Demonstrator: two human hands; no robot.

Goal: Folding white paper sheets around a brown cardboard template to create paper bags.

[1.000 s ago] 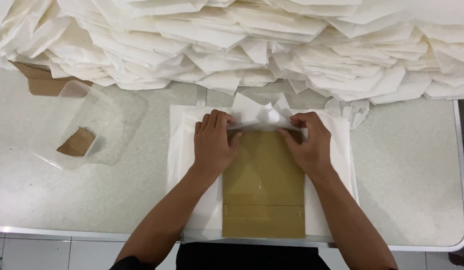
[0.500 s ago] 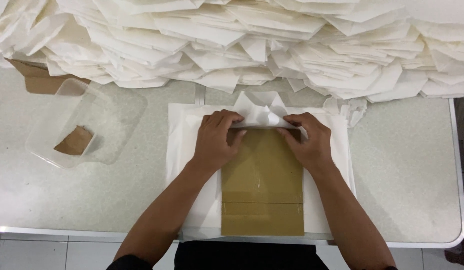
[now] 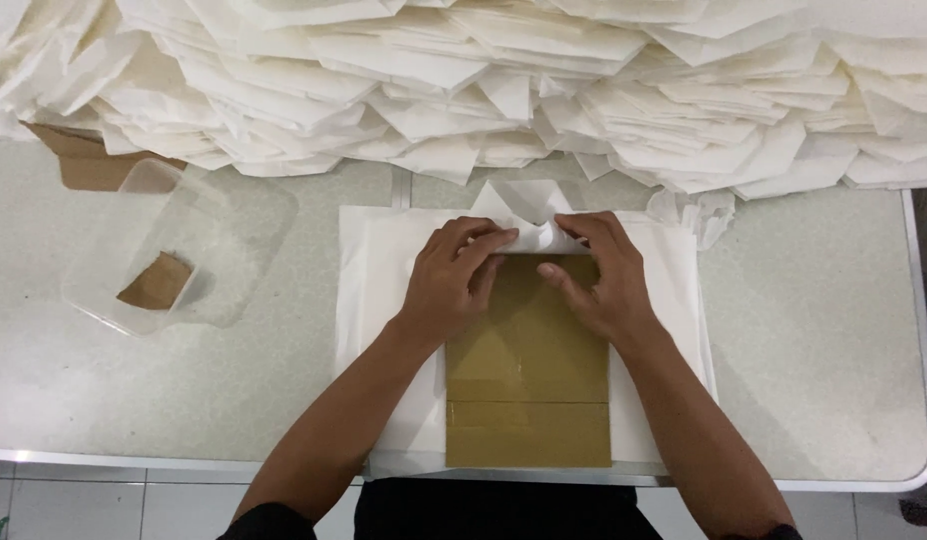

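Hands press together on a folded white paper edge (image 3: 532,236): left hand (image 3: 452,285), right hand (image 3: 602,282) (fingertips nearly meeting), brown cardboard template (image 3: 529,385) beneath both, clear plastic tub (image 3: 154,255) well left.

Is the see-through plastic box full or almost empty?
Almost empty. The clear plastic box on the speckled table holds only one small brown cardboard piece.

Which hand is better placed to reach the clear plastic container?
Left, probably. The left hand rests on the folded white paper, on the same side as the clear plastic container; the right hand would have to cross over.
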